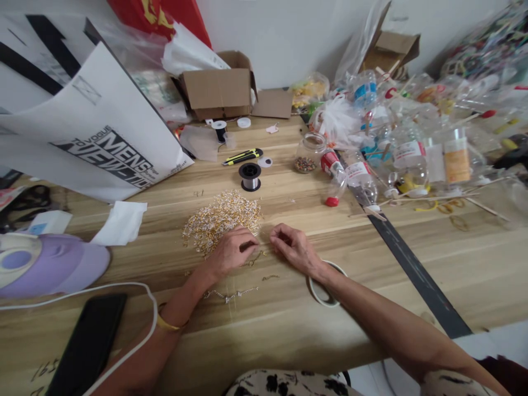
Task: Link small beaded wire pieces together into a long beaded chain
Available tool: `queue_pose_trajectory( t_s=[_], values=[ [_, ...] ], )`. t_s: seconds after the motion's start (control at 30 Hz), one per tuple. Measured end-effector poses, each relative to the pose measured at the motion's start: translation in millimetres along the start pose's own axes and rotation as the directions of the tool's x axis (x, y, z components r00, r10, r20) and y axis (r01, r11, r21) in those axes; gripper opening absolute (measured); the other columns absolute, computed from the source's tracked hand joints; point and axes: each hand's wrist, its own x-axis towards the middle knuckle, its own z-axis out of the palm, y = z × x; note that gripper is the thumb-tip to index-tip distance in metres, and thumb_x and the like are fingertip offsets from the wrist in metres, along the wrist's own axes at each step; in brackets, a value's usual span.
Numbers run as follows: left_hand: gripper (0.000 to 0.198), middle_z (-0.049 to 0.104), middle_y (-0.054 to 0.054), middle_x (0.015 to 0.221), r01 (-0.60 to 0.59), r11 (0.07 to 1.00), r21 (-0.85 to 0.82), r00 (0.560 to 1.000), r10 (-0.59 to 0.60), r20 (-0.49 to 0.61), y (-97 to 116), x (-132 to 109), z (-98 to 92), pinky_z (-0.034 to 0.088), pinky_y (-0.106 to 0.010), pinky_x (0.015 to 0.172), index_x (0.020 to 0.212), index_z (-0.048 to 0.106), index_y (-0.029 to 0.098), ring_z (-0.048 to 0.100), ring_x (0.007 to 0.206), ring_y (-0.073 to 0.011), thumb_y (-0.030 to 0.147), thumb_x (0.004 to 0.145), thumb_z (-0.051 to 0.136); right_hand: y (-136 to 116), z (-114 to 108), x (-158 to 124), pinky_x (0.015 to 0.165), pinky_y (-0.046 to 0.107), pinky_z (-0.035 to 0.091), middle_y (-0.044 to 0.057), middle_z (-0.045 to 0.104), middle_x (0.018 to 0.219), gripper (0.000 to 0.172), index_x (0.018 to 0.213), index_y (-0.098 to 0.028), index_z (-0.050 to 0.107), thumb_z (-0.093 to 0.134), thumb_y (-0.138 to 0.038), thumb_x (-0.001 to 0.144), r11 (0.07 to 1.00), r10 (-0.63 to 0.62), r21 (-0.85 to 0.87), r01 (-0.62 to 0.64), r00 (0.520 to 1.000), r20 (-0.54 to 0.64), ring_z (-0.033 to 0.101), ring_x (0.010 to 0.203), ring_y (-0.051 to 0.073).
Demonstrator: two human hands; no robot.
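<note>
My left hand [233, 248] rests at the lower right edge of a heap of small gold and silver beads or chain pieces [220, 217]. Its fingertips are pinched together, with a gold-coloured chain [251, 262] lying just beneath them. A short gap away, my right hand [295, 250] is also closed in a pinch. What either hand holds is too small to make out. Nearer to me lie a beaded chain [231, 295] and a short piece of chain [270, 278]. A pale ring [312, 289] shows at my right wrist; I cannot tell whether it is worn or on the table.
Beyond the heap are a wire spool [250, 177], a yellow-black box cutter [242, 157] and a bead jar [306, 157]. Plastic bottles [358, 173] crowd the right. On the left are a white paper bag [91, 132], a purple device [61, 264], a phone [88, 341] and a white cable [148, 294].
</note>
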Motion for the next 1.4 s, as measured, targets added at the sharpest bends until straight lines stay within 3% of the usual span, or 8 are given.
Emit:
queue_pose_trajectory(
  t_s=[0.4,0.63,0.93,1.4],
  values=[
    [0.008,0.063,-0.004,0.074,-0.03,0.976,0.217,0.983,-0.011,0.185,12,-2,-0.7,0.044,-0.032,0.072,0.072,0.063,0.017,0.055,0.079,-0.0191,0.019,0.079,0.065,4,1,0,0.057,0.023,0.037,-0.002,0.052,0.066,0.01,0.082,-0.017,0.056,0.053,-0.025,0.086,0.998,-0.034,-0.044,0.033,0.999,-0.017,0.045,0.06,0.011],
    [0.01,0.064,-0.003,0.073,-0.036,0.977,0.21,0.969,-0.017,0.246,14,-1,-1.8,0.043,-0.032,0.073,0.072,0.064,0.017,0.055,0.077,-0.0186,0.015,0.081,0.061,-1,1,-1,0.059,0.023,0.038,0.0,0.054,0.07,0.008,0.081,-0.017,0.057,0.051,-0.021,0.085,0.995,-0.06,-0.074,0.06,0.998,-0.003,0.047,0.062,0.011],
    [0.015,0.065,-0.003,0.071,-0.081,0.982,0.169,0.955,0.028,0.295,18,-1,-5.2,0.043,-0.031,0.072,0.072,0.066,0.018,0.055,0.075,-0.0174,0.012,0.082,0.057,1,0,0,0.057,0.024,0.038,-0.001,0.054,0.069,0.008,0.081,-0.017,0.056,0.052,-0.023,0.085,0.994,-0.062,-0.089,0.055,0.995,-0.074,0.047,0.062,0.012],
    [0.017,0.063,-0.002,0.069,-0.104,0.989,0.108,0.921,0.055,0.387,31,2,-8.6,0.043,-0.03,0.072,0.068,0.065,0.016,0.056,0.074,-0.0163,0.012,0.084,0.058,3,2,-2,0.06,0.025,0.038,0.001,0.054,0.072,0.007,0.082,-0.019,0.054,0.049,-0.019,0.087,0.969,-0.133,-0.21,0.13,0.991,-0.004,0.048,0.064,0.013]
  ],
)
